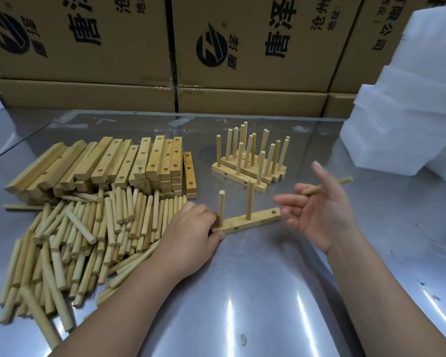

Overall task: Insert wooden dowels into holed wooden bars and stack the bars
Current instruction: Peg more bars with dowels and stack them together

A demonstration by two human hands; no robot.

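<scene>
A: Where was the holed wooden bar [251, 222]?

B: Flat on the steel worktop [242, 292], just in front of the person, running from near left to far right. Two dowels stood upright in it: the left dowel [221, 204] at its left end and the middle dowel [249, 200] halfway along. The end hole [275, 210] at its right end had nothing in it.

A: And the hands?

B: They were apart, one at each end of the bar. The left hand [191, 233] gripped the bar's left end, fingers curled round it right beside the left dowel. The right hand [319, 210] hovered just past the bar's right end, palm turned up and fingers spread. It had a loose dowel [327, 186] pinched between the fingers, clear of the bar.

A: What lay around that?

B: Behind the bar, the finished bars [238, 176] sat close together, their dowels pointing up. To the left was a heap of dowels [88, 235], reaching as far as the left hand, and behind it a stack of empty bars [113, 166]. Cardboard boxes [255, 47] with black print stood along the far edge. White foam blocks [410, 112] were piled at the right.
</scene>
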